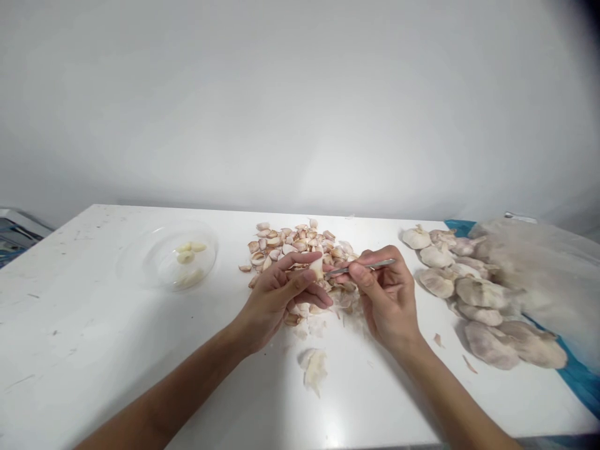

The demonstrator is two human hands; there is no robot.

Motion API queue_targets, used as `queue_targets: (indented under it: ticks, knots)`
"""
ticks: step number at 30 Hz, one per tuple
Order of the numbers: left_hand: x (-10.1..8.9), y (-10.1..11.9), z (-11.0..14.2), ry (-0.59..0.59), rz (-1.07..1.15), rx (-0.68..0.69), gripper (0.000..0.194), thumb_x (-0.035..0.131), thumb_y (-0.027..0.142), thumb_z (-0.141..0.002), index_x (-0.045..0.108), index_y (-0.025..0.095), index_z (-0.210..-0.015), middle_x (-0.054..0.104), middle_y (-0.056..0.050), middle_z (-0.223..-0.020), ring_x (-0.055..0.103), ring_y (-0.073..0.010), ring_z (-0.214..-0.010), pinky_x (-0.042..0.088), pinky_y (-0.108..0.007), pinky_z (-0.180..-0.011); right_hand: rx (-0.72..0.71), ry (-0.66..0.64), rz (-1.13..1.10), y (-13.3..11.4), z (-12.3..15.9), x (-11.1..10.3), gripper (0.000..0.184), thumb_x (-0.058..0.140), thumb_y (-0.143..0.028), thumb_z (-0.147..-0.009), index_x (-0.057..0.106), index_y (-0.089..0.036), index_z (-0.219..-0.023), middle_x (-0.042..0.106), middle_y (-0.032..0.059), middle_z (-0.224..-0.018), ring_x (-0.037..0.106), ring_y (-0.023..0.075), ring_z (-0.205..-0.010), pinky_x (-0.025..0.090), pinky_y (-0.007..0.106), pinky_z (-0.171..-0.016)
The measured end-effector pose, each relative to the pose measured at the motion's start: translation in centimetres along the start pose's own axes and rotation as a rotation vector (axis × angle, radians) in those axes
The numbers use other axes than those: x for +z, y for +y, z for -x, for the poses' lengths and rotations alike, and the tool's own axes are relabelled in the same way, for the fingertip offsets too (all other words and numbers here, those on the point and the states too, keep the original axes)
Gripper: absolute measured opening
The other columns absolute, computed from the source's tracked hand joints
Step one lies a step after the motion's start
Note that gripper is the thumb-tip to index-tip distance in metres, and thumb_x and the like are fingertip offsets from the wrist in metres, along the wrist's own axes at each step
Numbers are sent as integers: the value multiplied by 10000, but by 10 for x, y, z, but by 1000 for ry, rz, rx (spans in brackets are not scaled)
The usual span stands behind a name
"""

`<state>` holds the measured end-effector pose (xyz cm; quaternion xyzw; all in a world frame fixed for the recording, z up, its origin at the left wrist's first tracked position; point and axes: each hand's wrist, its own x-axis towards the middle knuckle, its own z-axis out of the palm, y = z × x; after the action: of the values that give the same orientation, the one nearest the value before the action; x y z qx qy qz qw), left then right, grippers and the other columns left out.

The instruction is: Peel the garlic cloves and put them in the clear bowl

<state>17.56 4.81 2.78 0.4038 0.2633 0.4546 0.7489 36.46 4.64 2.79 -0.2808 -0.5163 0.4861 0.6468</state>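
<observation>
Between the thumb and fingers of my left hand is a pale garlic clove. My right hand grips a slim metal tool, perhaps a small knife, whose tip meets the clove's right side. Most of the tool's handle is hidden by my fingers. Behind and beneath both hands spreads a heap of unpeeled garlic cloves. Bits of papery garlic skin lie on the table in front of my hands.
A clear bowl with several peeled cloves stands on the left of the white table. At the right, whole garlic bulbs lie beside and partly under a clear plastic bag. A blue sheet shows below them. A wall rises behind.
</observation>
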Motion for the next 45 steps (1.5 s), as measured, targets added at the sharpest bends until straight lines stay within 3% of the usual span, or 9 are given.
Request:
queue_targets:
  ticks: [9,15,19,23,25,30,32,39,45]
  knots:
    - [-1,1,-2,-24,13,-81,267,641,264,-987,621,180,-1239,814,-85,-864,784,-170,-830,599,-262,-831,91,132,-85,-3,-8,-2,143,788,-197,-886,654,-244,-907,772,-42,-831,769,80,-740,608,132,-730]
    - [1,2,-1,7,48,-110,348,648,252,-979,638,194,-1322,803,-84,-936,772,-176,-842,603,-276,-832,-55,199,-30,-9,-18,-21,152,786,-203,-886,651,-259,-927,766,-53,-852,771,93,-806,626,158,-759]
    - [1,5,-3,127,126,-78,381,643,219,-979,648,208,-1360,752,-73,-1159,725,-124,-881,586,-232,-877,-3,-85,261,-17,-17,-32,125,764,-195,-899,678,-242,-976,756,-3,-887,752,138,-737,638,244,-661]
    - [-1,6,-5,226,201,-48,391,654,175,-966,654,210,-1355,745,-77,-1175,683,-97,-887,569,-196,-903,120,-352,470,-20,-12,-32,123,769,-229,-897,700,-220,-999,753,47,-949,740,175,-823,618,264,-614]
    - [-1,6,-6,244,223,-46,407,664,167,-958,644,209,-1363,741,-84,-1194,675,-97,-891,569,-192,-906,81,-314,459,-19,-11,-27,102,757,-235,-908,701,-221,-993,751,45,-932,737,176,-828,615,267,-614]
    - [1,3,-5,245,246,-64,427,670,180,-956,613,208,-1379,729,-94,-1211,669,-98,-871,572,-205,-908,-142,23,366,-11,-7,-9,110,765,-180,-891,694,-229,-960,747,18,-884,747,155,-806,616,235,-617]
    - [3,3,-5,242,250,-63,423,662,177,-962,604,210,-1380,731,-88,-1174,666,-99,-869,565,-217,-925,-174,81,364,-6,-3,-2,121,766,-166,-885,700,-229,-964,752,24,-916,747,152,-807,629,242,-648]
    - [7,0,-1,175,255,-37,374,690,175,-945,633,215,-1312,624,10,-779,565,-77,-698,515,-170,-704,-267,28,397,3,4,4,176,730,-99,-894,701,-233,-1005,733,31,-937,746,176,-885,624,275,-680]
    - [11,5,-1,182,313,-63,297,677,125,-938,674,197,-1226,706,-59,-1035,590,-64,-719,543,-165,-734,-332,-3,430,4,4,3,250,719,-55,-883,701,-252,-1035,736,28,-942,736,183,-901,628,311,-725]
